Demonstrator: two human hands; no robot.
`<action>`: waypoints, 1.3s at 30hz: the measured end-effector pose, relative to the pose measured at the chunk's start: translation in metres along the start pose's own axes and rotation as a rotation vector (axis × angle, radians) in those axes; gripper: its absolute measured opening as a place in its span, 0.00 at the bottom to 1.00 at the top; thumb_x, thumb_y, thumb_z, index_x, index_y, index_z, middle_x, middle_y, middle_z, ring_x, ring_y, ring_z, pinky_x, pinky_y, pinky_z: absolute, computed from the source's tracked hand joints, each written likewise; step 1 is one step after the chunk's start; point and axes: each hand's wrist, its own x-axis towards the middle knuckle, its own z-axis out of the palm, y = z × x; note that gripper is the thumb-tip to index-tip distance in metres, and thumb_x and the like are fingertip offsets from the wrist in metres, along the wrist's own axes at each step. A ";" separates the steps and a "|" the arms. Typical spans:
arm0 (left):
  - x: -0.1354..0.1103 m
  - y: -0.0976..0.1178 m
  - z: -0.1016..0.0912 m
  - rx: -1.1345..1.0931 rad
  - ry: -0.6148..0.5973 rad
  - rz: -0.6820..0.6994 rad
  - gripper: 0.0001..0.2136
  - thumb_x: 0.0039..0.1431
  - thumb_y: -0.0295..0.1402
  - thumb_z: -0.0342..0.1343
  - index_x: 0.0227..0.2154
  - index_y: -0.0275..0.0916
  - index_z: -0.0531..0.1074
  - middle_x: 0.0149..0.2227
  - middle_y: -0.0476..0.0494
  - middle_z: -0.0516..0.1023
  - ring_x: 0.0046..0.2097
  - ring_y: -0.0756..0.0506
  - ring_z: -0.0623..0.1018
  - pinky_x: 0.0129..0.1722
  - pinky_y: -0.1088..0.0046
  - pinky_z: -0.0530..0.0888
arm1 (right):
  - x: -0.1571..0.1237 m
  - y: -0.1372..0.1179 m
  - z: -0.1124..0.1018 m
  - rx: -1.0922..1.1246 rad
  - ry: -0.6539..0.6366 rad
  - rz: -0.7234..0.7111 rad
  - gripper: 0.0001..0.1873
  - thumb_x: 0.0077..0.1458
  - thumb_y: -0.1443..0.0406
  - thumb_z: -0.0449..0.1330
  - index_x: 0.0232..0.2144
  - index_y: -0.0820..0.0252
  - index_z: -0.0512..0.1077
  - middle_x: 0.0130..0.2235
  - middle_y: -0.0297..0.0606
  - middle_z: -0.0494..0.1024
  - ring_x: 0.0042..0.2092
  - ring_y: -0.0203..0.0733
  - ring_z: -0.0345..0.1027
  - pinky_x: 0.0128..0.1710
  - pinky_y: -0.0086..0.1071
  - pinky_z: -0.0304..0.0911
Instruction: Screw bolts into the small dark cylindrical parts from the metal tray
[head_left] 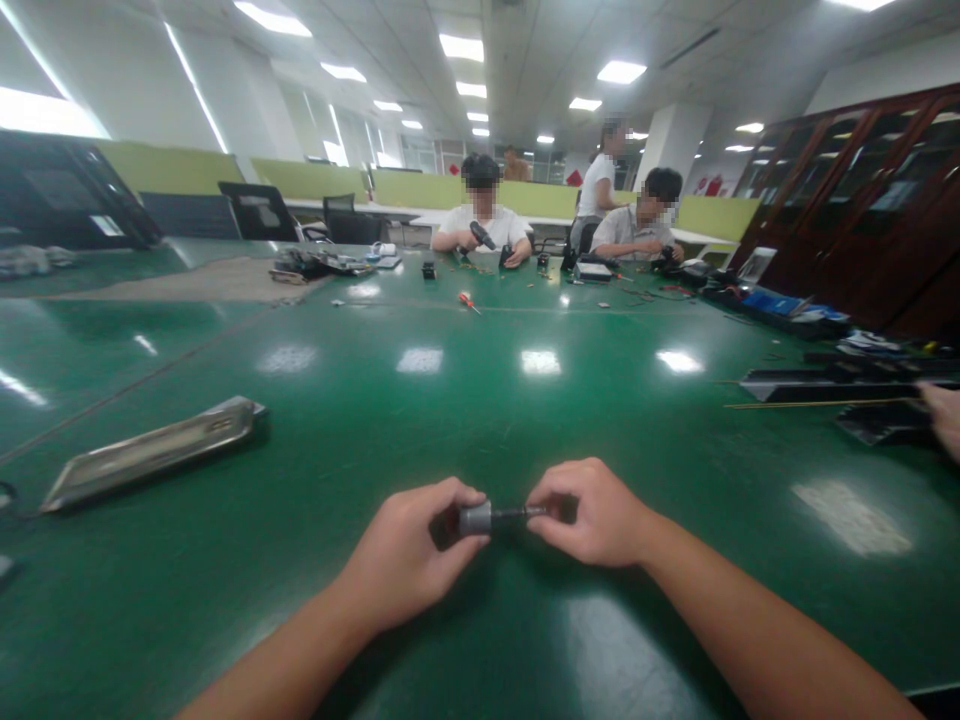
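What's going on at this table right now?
A person's two hands are working over the green table. The left hand grips a grey cylinder, and the right hand pinches the end of a thin rod that appears to run into it. A long metal piece lies off to the left, and a screwdriver lies farther ahead. Across the table, a co-worker holds a drill.

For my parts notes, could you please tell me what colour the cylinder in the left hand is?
The cylinder is grey, as the head view shows.
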 end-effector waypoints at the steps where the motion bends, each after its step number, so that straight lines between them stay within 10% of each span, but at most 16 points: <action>1: 0.000 0.000 0.000 -0.001 -0.002 -0.003 0.08 0.56 0.34 0.62 0.39 0.43 0.76 0.37 0.49 0.82 0.39 0.46 0.81 0.41 0.70 0.74 | 0.000 0.000 0.000 -0.004 0.001 0.000 0.02 0.51 0.67 0.65 0.30 0.60 0.78 0.27 0.35 0.79 0.28 0.37 0.71 0.32 0.29 0.65; 39: 0.000 -0.003 -0.004 -0.009 -0.009 -0.032 0.08 0.56 0.35 0.62 0.39 0.44 0.76 0.37 0.50 0.82 0.38 0.46 0.81 0.41 0.71 0.74 | 0.000 0.002 -0.006 -0.052 0.010 -0.022 0.03 0.51 0.67 0.65 0.30 0.61 0.78 0.26 0.35 0.79 0.28 0.37 0.71 0.33 0.29 0.63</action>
